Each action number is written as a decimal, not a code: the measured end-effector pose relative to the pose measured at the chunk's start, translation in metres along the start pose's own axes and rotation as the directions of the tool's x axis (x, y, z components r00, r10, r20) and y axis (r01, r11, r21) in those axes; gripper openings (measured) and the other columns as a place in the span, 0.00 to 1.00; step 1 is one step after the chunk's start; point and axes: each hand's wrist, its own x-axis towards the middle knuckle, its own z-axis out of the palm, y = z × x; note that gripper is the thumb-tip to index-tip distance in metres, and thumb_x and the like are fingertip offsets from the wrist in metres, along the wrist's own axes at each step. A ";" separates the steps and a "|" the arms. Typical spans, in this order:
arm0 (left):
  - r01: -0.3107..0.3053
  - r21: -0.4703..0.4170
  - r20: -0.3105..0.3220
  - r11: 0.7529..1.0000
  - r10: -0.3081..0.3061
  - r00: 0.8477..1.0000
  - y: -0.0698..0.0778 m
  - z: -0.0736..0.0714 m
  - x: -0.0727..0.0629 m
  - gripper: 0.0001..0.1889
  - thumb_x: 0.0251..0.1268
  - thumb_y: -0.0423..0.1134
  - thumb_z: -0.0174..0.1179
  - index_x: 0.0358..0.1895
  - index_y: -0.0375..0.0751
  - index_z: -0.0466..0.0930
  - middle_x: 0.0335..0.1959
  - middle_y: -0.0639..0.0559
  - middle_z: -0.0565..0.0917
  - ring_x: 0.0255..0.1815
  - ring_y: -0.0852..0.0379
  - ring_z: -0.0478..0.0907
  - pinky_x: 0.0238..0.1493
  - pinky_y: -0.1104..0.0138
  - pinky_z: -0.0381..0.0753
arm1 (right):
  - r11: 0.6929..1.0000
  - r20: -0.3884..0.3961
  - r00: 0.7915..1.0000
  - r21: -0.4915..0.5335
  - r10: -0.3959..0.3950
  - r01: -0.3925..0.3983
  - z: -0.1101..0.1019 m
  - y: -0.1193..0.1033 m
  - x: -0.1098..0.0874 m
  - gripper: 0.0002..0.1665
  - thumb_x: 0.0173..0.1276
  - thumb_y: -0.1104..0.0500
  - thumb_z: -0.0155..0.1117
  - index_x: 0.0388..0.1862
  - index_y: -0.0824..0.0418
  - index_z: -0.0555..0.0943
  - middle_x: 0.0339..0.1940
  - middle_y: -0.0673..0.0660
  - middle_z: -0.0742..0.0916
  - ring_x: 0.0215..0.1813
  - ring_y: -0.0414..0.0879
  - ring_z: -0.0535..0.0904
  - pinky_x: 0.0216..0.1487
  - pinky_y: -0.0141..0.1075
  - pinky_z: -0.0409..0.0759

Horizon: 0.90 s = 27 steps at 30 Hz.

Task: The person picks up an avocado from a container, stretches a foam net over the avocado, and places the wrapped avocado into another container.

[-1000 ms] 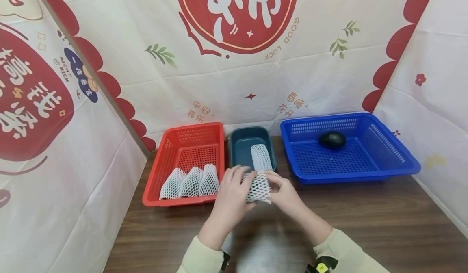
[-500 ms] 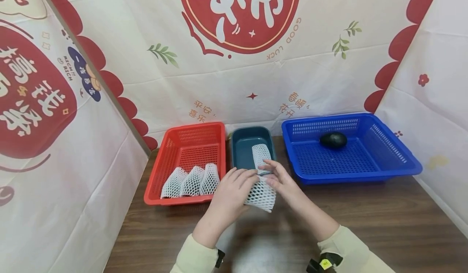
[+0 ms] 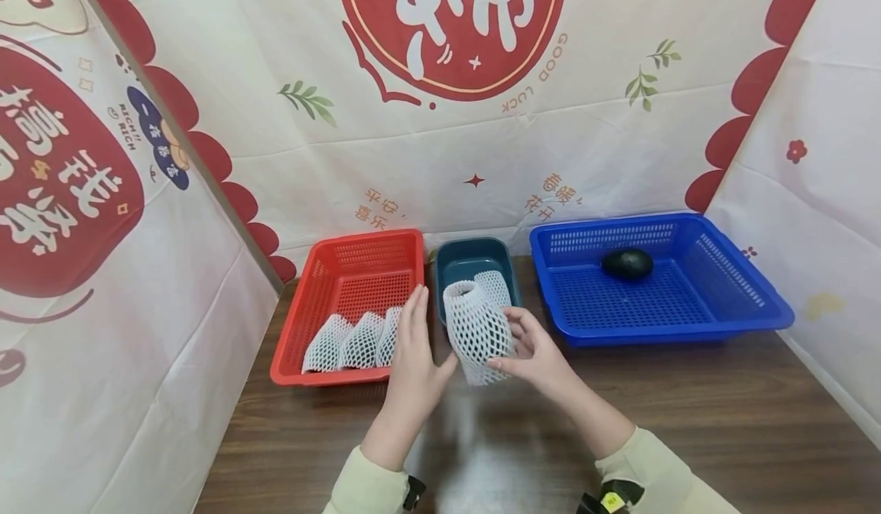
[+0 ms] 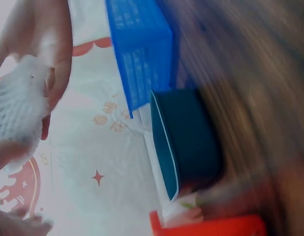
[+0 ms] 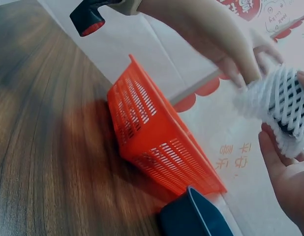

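A white foam net sleeve (image 3: 478, 330) with a dark fruit, likely an avocado, inside is held over the table, its narrow open end toward the back. My right hand (image 3: 540, 349) grips it from the right, thumb in front. My left hand (image 3: 416, 357) is beside it on the left, fingers straight, thumb close to the net. In the right wrist view the dark fruit (image 5: 284, 126) shows through the mesh of the sleeve. Another white foam net (image 3: 492, 284) lies in the dark teal tray (image 3: 450, 252), partly hidden by the held one.
A red basket (image 3: 292, 349) on the left holds several dark items in foam nets (image 3: 359, 342). To the right stands a blue basket (image 3: 661, 334) with one bare dark avocado (image 3: 627, 263). Printed cloth (image 3: 440, 154) walls off the back and sides of the wooden table (image 3: 661, 399).
The sleeved fruit has swung up so its open end points back. My left hand has let go and straightened its fingers; my right hand now grips the sleeve's right side.
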 end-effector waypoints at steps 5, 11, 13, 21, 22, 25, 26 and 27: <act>0.205 -0.404 0.117 0.891 -0.172 0.978 0.003 0.001 -0.003 0.28 0.69 0.29 0.53 0.72 0.41 0.63 0.63 0.46 0.75 0.60 0.52 0.75 0.60 0.60 0.74 | 1.000 -0.040 0.999 0.023 -0.002 0.003 0.003 0.002 0.000 0.46 0.53 0.77 0.70 0.67 0.70 0.56 0.66 0.70 0.69 0.63 0.47 0.72 0.55 0.36 0.77; 0.254 -0.432 0.160 0.865 -0.204 0.966 0.010 0.003 -0.003 0.32 0.65 0.47 0.64 0.70 0.39 0.67 0.58 0.45 0.76 0.52 0.53 0.77 0.52 0.61 0.79 | 0.997 -0.025 0.998 -0.052 0.057 -0.058 0.009 0.006 0.000 0.53 0.52 0.75 0.72 0.73 0.66 0.55 0.69 0.68 0.67 0.68 0.61 0.65 0.56 0.36 0.76; 0.249 -0.400 0.156 0.882 -0.203 0.967 0.011 0.004 -0.003 0.34 0.62 0.47 0.67 0.70 0.42 0.68 0.57 0.48 0.76 0.53 0.55 0.76 0.52 0.62 0.79 | 0.991 -0.032 0.996 -0.106 0.078 -0.081 0.011 0.007 0.000 0.53 0.51 0.72 0.75 0.73 0.65 0.57 0.68 0.67 0.69 0.68 0.61 0.66 0.57 0.35 0.75; 0.261 -0.416 0.195 0.871 -0.195 0.961 0.013 0.005 -0.006 0.35 0.60 0.44 0.68 0.71 0.43 0.66 0.62 0.51 0.71 0.61 0.56 0.72 0.61 0.62 0.72 | 0.969 -0.076 0.987 -0.196 0.141 -0.154 0.015 0.006 0.001 0.51 0.48 0.70 0.78 0.71 0.63 0.63 0.65 0.64 0.74 0.65 0.58 0.70 0.57 0.34 0.75; 0.272 -0.420 0.203 0.866 -0.203 0.958 0.012 0.005 -0.006 0.35 0.61 0.44 0.68 0.71 0.42 0.66 0.62 0.51 0.71 0.61 0.56 0.72 0.61 0.61 0.72 | 0.967 -0.072 0.987 -0.200 0.146 -0.157 0.014 0.005 0.001 0.51 0.49 0.69 0.78 0.71 0.62 0.63 0.65 0.64 0.74 0.65 0.57 0.70 0.57 0.35 0.75; 0.321 -0.429 0.232 0.844 -0.241 0.943 0.010 0.005 -0.006 0.36 0.62 0.47 0.67 0.71 0.42 0.65 0.62 0.49 0.71 0.60 0.55 0.72 0.60 0.60 0.73 | 0.963 -0.066 0.987 -0.221 0.146 -0.157 0.013 0.003 0.000 0.50 0.50 0.67 0.78 0.71 0.62 0.64 0.64 0.63 0.74 0.65 0.57 0.71 0.58 0.36 0.75; 0.337 -0.424 0.237 0.841 -0.256 0.937 0.009 0.005 -0.006 0.36 0.62 0.48 0.67 0.71 0.42 0.65 0.61 0.49 0.71 0.59 0.55 0.73 0.60 0.60 0.74 | 0.962 -0.068 0.988 -0.229 0.139 -0.151 0.013 0.003 0.000 0.50 0.50 0.67 0.78 0.71 0.62 0.63 0.64 0.63 0.74 0.65 0.57 0.71 0.59 0.37 0.74; 0.355 -0.413 0.241 0.839 -0.275 0.931 0.008 0.005 -0.006 0.36 0.61 0.49 0.67 0.70 0.42 0.66 0.60 0.49 0.72 0.57 0.55 0.74 0.58 0.60 0.75 | 0.960 -0.069 0.989 -0.240 0.130 -0.143 0.013 0.003 0.000 0.50 0.51 0.67 0.78 0.71 0.63 0.63 0.64 0.63 0.75 0.64 0.57 0.72 0.60 0.38 0.74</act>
